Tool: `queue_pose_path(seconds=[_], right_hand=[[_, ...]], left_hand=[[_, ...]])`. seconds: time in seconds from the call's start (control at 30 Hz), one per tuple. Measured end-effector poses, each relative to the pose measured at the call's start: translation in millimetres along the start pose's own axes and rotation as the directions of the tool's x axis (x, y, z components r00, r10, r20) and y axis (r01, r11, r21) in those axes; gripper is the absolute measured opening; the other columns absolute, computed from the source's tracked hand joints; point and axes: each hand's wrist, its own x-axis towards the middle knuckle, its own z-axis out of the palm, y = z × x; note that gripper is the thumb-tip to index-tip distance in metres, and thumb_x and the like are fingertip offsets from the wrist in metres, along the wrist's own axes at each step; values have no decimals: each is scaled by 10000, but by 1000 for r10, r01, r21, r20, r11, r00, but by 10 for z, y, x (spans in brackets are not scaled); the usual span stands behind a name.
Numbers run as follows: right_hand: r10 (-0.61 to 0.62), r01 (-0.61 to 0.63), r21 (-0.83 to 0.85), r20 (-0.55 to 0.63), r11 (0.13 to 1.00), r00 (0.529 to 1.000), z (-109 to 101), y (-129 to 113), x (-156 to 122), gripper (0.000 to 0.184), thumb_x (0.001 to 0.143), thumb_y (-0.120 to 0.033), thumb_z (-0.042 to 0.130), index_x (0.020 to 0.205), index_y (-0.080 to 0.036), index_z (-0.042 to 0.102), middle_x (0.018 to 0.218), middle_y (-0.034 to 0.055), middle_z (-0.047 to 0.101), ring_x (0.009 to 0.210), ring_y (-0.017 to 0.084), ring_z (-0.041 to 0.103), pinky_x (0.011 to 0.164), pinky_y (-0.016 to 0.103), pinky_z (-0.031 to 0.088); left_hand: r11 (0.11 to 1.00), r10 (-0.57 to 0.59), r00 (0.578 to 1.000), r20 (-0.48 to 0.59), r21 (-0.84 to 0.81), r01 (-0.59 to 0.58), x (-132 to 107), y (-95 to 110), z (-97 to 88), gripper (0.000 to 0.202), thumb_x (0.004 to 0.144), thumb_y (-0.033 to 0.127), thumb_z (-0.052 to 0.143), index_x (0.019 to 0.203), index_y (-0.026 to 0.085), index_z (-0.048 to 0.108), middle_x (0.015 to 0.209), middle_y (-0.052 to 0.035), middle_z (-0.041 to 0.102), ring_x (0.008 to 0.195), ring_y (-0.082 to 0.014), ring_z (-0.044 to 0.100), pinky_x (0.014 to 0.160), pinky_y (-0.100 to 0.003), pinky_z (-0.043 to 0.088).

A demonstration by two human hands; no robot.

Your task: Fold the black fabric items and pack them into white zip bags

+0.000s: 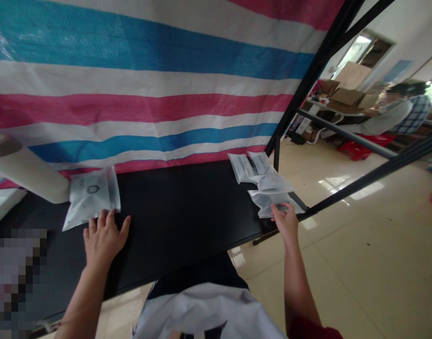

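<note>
My left hand [104,238] lies flat with fingers spread on the black table, its fingertips at the lower edge of a frosted plastic bag [92,195] that bears a round dark logo. At the table's right end, my right hand [285,221] has its thumb and fingers closed on the near edge of another frosted plastic bag [267,202]. Just behind that one, more printed frosted bags lie close together and partly overlap, among them a left one [241,168] and a right one [267,172]. What the bags contain cannot be made out.
A whitish bottle [32,169] leans into view at the left, near a white box [4,207]. Striped sheeting [159,103] hangs behind the black table [173,212]. A black metal frame [289,113] borders the right side. Beyond, a person [410,113] sits near cardboard boxes [346,96].
</note>
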Motion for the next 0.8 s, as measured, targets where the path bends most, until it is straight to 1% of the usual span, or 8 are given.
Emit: queue_pose_path(seconds=[0.17,0.33,0.43,0.5,0.6,0.67,0.73,0.8], right_hand=[[-150,124,-237,-97,964,984,229,-25,-30,671,679,-524,681,1240,-168,592,855,91,752,835,304,695,759,377,475],[-156,131,-156,-159,979,975,367,-70,-45,524,650,-407,665,1107,-149,669,864,106,752,769,274,691,759,371,499],[-166,165,-51,-14,985,986,426,-169,-292,488,632,-351,674,1075,-149,676,788,76,737,702,242,678,747,359,518],[-186,172,90,185,981,965,490,-274,-598,581,645,-284,657,1207,-145,616,724,27,706,648,204,662,699,326,532],[-249,129,266,486,955,838,623,-481,-1118,618,663,-178,607,1279,-148,574,718,-2,662,633,162,640,611,263,532],[-304,117,311,665,943,682,732,-646,-1373,620,653,-113,588,1270,-177,599,742,-10,647,629,136,626,587,231,522],[-366,150,341,759,928,538,860,-814,-1492,645,636,-60,582,1264,-199,618,757,-19,636,634,117,612,595,211,516],[-426,232,359,789,904,442,1002,-971,-1487,671,637,-30,578,1279,-219,619,763,-26,627,642,103,596,624,204,507]], left_hand=[[1000,5,1000,1,2,-5,0,7,-5,800,903,628,202,1456,81,390,1525,-201,346,1383,-470,292,1091,-605,288],[1000,7,1000,9,-13,-7,-1,-9,-13,785,903,625,215,1445,90,405,1515,-205,353,1383,-472,291,1093,-612,281],[998,3,999,-33,-63,-5,-27,24,-63,767,903,622,265,1432,87,416,1500,-224,352,1401,-479,248,1094,-618,279],[994,14,993,-119,-107,-27,-54,98,-132,736,909,603,307,1418,86,428,1492,-233,347,1419,-475,203,1108,-622,254],[975,101,962,-254,-166,-146,-81,294,-281,636,920,538,388,1396,119,444,1464,-206,384,1438,-416,201,1151,-588,203],[944,180,940,-289,-217,-248,-66,470,-395,572,921,490,447,1380,149,449,1416,-179,441,1416,-370,276,1157,-552,230],[899,259,923,-284,-278,-338,-9,669,-495,539,916,454,494,1366,162,446,1366,-160,487,1361,-338,371,1135,-517,296],[859,327,910,-253,-321,-398,98,881,-556,511,919,428,513,1354,168,449,1332,-145,517,1314,-314,426,1107,-488,346]])
